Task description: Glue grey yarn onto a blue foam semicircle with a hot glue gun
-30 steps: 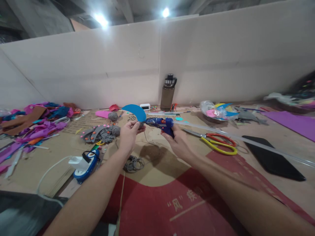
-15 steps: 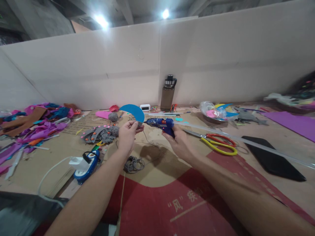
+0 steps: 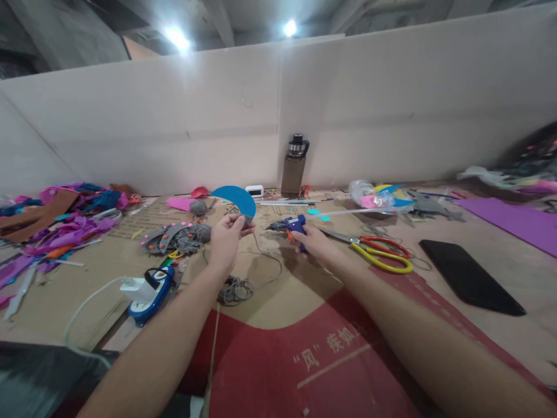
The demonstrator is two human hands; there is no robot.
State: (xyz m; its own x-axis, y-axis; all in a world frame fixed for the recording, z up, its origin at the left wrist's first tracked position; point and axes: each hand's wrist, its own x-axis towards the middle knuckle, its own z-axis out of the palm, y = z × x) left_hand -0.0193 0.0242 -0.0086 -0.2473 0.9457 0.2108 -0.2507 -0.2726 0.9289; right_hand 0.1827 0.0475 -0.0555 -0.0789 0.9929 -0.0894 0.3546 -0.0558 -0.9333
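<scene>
Between the fingers of my left hand [image 3: 226, 237] is a blue crescent-shaped piece [image 3: 237, 198], pinched at its lower end where some grey yarn shows. A grey strand [image 3: 278, 264] runs down from there toward a loose coil of grey yarn [image 3: 236, 290] on the cardboard. My right hand [image 3: 315, 241] is wrapped round the handle of a blue glue gun [image 3: 292, 225], its nozzle pointing left toward the crescent with a gap between them. A clear glue stick [image 3: 343, 213] extends from the back of the gun.
Scissors [image 3: 387, 255] with red and yellow handles and a black phone-like slab [image 3: 472, 277] lie at right. A bottle [image 3: 294, 168] stands by the white wall. At left are a power strip [image 3: 152, 299], grey pieces with coloured dots [image 3: 174, 238] and purple scraps [image 3: 78, 223].
My right hand has drawn the glue gun's nozzle away from the crescent, slightly down and right, and turned it. My left hand stays nearly still with the crescent.
</scene>
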